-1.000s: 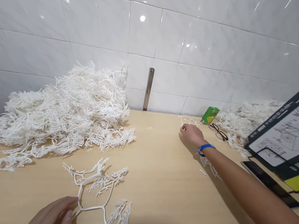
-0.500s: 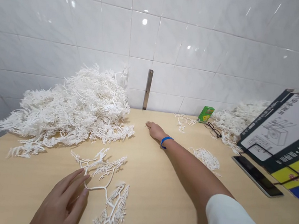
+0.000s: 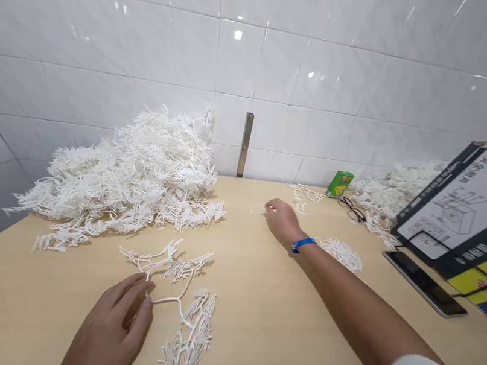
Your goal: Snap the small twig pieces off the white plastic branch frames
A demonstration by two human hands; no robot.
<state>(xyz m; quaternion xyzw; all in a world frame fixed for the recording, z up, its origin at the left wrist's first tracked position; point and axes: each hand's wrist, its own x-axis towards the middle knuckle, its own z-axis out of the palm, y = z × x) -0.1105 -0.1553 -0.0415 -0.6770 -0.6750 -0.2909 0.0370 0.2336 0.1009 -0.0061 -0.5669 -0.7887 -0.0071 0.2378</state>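
My left hand (image 3: 115,322) is at the near left of the table, thumb and fingers closed round the stem of a white plastic branch (image 3: 168,300). That branch lies flat, with feathery twigs spreading away from me and to the right. Farther off, my right hand (image 3: 284,222), with a blue wristband (image 3: 302,244), is low over the table. Its fingers are curled together, and I cannot make out what is in them. A tiny white scrap (image 3: 252,210) lies just left of its fingertips.
A big heap of white branches (image 3: 144,174) stands at the back left. On the right are a small twig pile (image 3: 342,254), a green box (image 3: 339,184), glasses (image 3: 351,209), a phone-like device (image 3: 425,284) and a leaning printed carton (image 3: 472,210). A tiled wall (image 3: 279,66) bounds the back.
My right hand has drawn back to the right, and its stretched fingers have curled in. My left hand stays at the branch. The whole view has shifted slightly.
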